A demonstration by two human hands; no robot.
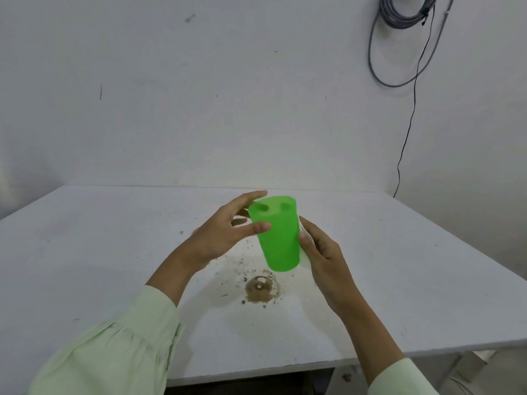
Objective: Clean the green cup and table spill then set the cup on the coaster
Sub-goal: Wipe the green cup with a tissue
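Note:
A bright green plastic cup [278, 238] is held above the table with its narrow base up and its wide mouth down, slightly tilted. My left hand [228, 232] grips its upper part, thumb on the front and fingers behind, showing as dark spots through the plastic. Against the cup's right side my right hand [322, 258] presses a white tissue [303, 259], mostly hidden between palm and cup. Right below the cup, a brown spill [262, 289] with scattered crumbs stains the white table [114, 252]. I see no coaster.
The table's front edge runs close to me and its right edge slants away at the right. A white wall stands behind. Grey coiled cables [399, 38] and a thin black wire hang on the wall at the upper right.

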